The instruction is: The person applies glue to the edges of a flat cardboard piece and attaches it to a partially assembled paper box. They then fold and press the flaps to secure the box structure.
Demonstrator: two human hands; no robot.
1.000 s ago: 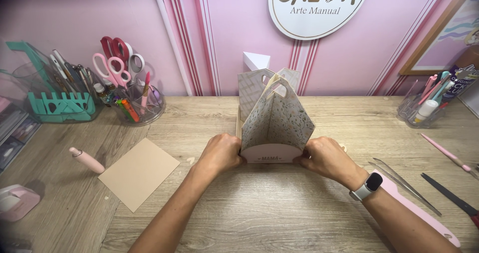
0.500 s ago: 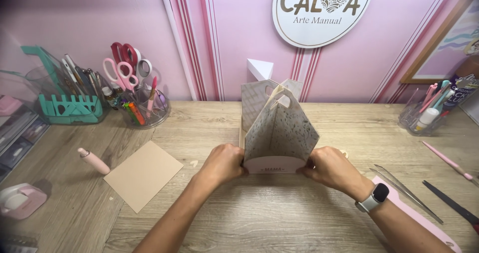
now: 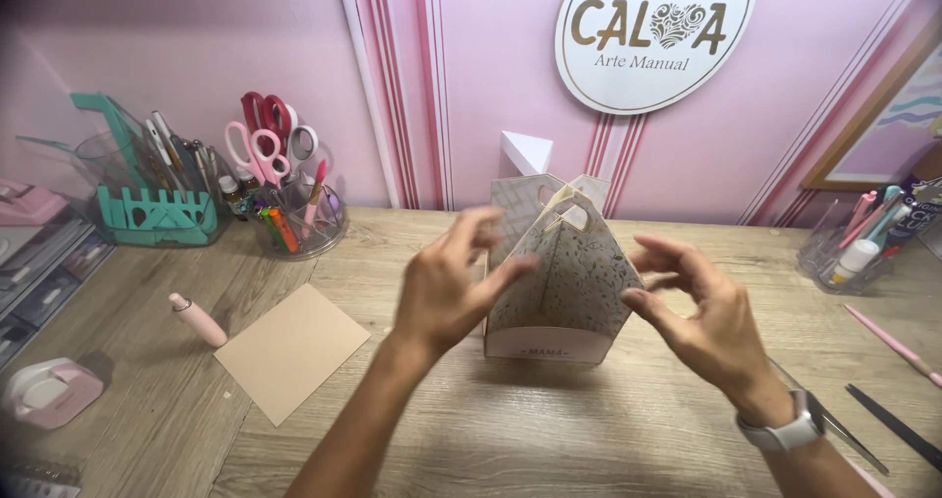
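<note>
Flanking paper box [image 3: 561, 292], hands open; tan card [image 3: 290, 349] left.

pink striped wall [image 3: 461, 86] behind wooden desk [image 3: 549, 439].

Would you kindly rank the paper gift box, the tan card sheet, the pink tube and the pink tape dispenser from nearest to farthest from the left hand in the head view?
From the left hand:
1. Paper gift box, right beside it, at its fingertips.
2. Tan card sheet, flat on the table to its left.
3. Pink tube, just beyond the sheet.
4. Pink tape dispenser, by the table's left edge.
</note>
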